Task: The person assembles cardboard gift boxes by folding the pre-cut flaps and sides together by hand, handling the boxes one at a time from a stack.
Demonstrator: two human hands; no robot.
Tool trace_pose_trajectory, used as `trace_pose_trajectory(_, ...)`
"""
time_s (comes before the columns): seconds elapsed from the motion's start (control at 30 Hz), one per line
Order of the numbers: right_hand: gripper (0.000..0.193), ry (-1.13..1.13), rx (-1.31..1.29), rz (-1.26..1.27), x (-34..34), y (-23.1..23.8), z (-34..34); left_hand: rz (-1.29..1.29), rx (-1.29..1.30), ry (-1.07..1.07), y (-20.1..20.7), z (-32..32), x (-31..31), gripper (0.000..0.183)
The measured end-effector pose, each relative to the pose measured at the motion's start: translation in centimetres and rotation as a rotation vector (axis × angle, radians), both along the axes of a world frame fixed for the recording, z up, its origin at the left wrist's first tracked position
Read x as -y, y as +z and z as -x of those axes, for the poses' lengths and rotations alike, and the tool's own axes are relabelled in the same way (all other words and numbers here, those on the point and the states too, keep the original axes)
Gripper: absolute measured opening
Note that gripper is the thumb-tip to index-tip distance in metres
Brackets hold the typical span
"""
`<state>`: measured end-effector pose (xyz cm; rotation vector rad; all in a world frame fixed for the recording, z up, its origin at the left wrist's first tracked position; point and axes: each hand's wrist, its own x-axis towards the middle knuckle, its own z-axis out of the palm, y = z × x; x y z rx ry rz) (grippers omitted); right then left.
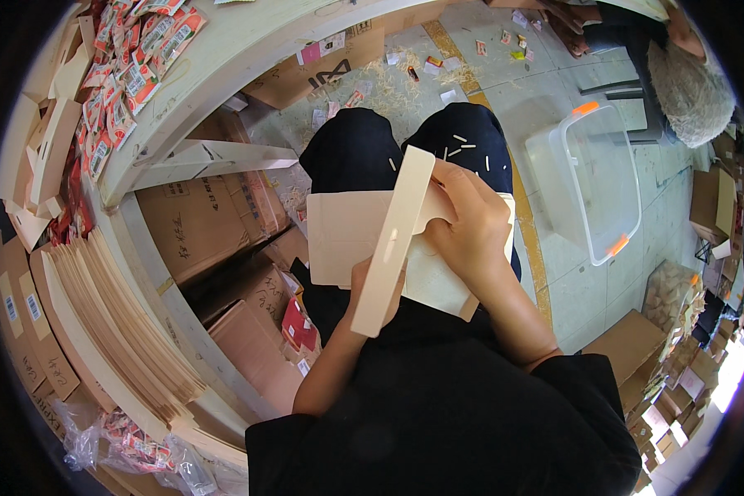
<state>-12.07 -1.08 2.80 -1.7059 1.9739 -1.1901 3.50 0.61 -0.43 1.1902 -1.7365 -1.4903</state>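
A beige cardboard carton [347, 227], partly folded, lies across my lap with a long narrow side panel [393, 248] standing up at a slant and a small slot in its middle. My right hand [471, 219] is closed on the carton near the panel's far end, thumb and fingers pinching the board. Behind the panel's near end, my left hand [360, 285] grips the carton; most of its fingers are hidden. Several thin pale strips [463, 142] are scattered on my dark trousers [351, 149] beyond the carton.
Left, flat cardboard blanks [124, 314] stand stacked near a table [215, 62] bearing red-and-white packets [140, 74]. Larger cardboard boxes [194, 227] sit under it. A clear plastic bin [595, 190] with orange latches stands right. Litter covers the floor ahead; another person [628, 37] is at far right.
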Motion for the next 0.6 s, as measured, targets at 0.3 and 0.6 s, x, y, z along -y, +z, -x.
trace_pose_trajectory(0.3, 0.053, 0.02, -0.09, 0.196, 0.0, -1.9, 0.0, 0.065, -0.018, 0.149, -0.5, 1.4, -1.2, 0.011)
trace_pose_trajectory(0.6, 0.042, 0.124, 0.241, 0.021, 0.0, 1.9, 2.2, -0.144, -0.324, 0.241, -3.8, -0.6, -0.3, 0.039)
